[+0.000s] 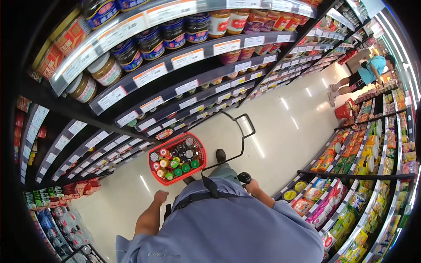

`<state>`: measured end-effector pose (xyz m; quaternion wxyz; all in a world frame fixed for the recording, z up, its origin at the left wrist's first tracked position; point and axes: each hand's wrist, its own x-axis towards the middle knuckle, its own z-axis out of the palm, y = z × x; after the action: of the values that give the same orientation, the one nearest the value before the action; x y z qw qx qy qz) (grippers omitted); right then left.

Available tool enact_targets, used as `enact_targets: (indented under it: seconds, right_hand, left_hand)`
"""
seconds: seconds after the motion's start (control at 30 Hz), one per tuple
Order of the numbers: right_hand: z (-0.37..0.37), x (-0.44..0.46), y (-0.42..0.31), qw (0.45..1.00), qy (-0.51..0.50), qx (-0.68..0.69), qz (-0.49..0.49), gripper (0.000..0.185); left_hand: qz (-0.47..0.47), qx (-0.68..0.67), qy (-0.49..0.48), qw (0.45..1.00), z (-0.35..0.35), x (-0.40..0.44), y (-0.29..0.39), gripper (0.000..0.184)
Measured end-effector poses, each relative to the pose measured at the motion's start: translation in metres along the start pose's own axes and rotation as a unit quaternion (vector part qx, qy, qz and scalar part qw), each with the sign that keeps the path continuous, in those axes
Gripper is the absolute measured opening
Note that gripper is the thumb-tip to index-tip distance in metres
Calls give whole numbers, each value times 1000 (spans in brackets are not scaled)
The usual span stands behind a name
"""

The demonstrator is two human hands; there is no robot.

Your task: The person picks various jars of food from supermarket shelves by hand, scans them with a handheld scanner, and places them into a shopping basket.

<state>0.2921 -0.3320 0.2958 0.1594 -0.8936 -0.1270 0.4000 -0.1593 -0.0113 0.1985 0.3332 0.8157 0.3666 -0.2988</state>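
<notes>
My right hand (252, 186) is closed around a dark jar (244, 177) with a black lid, at the right of my body. On the other side, my left hand (161, 197) hangs low beside my hip, with no object visible in it; its fingers are mostly hidden from above. In front of my feet stands a red shopping basket (204, 153) with several jars (174, 164) in it, with green, red, yellow and dark lids. A long black handle (244, 139) reaches from the basket to the right over the floor.
Tall shelves (188, 57) of jars with price tags line the left and front. Shelves of bright packets (351, 197) stand on the right. Farther along the tiled aisle (280, 105), a person (370, 72) in a light blue top stands near another red basket (344, 109).
</notes>
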Motion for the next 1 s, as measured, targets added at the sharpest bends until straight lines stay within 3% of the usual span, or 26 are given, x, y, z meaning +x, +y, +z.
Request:
enact_targets:
  seconds: [0.07,0.17,0.23,0.3,0.33,0.37,0.4,0.43,0.53,0.63,0.7,0.8,0.87,0.9,0.97,1.0]
  right_hand:
    - [-29,8,0,999,-31,14,28,40]
    - [-79,35,-5,997,-69,-19,15,53]
    - [-110,62,-9,997,-73,-32,-18,65]
    - [-138,87,-17,996,-57,-49,-38,67]
    - [-156,94,-26,996,-65,-47,-36,64]
    - [-166,103,-31,996,-69,-48,-39,64]
    - [-175,112,-35,995,-63,-40,-61,60]
    - [-181,120,-39,994,-57,-32,-84,56]
    - [-194,136,-45,994,-41,-37,-99,50]
    - [-200,134,-46,992,-51,-28,-110,53]
    - [-193,141,-31,992,-58,-19,-108,54]
    - [-185,145,-5,995,-75,-18,-63,56]
    - [-187,136,4,996,-82,-21,-39,57]
    - [-183,138,15,995,-83,-21,-40,57]
    - [-177,150,42,995,-96,-12,-26,56]
    - [-177,148,48,995,-98,-16,-28,56]
  left_hand:
    - [-105,-101,-33,989,4,-16,7,16]
    - [-157,-139,-9,978,-2,-14,35,16]
    - [-104,-29,75,991,-32,6,80,21]
    - [-90,-235,300,920,-63,39,134,23]
    - [-82,-314,287,901,-108,35,188,27]
    - [-3,-316,386,867,-132,46,227,28]
    - [79,-342,394,850,-167,53,265,27]
    - [72,-365,379,847,-207,49,312,26]
    - [214,-355,426,804,-295,45,418,24]
    - [292,-337,502,741,-360,47,488,27]
    - [283,-376,502,726,-399,43,525,37]
    - [278,-310,583,698,-445,50,563,45]
    - [244,-183,691,655,-469,69,574,66]
    - [243,-182,691,656,-477,78,578,66]
    - [170,-236,615,733,-486,90,585,69]
    - [167,-237,617,732,-488,82,595,69]
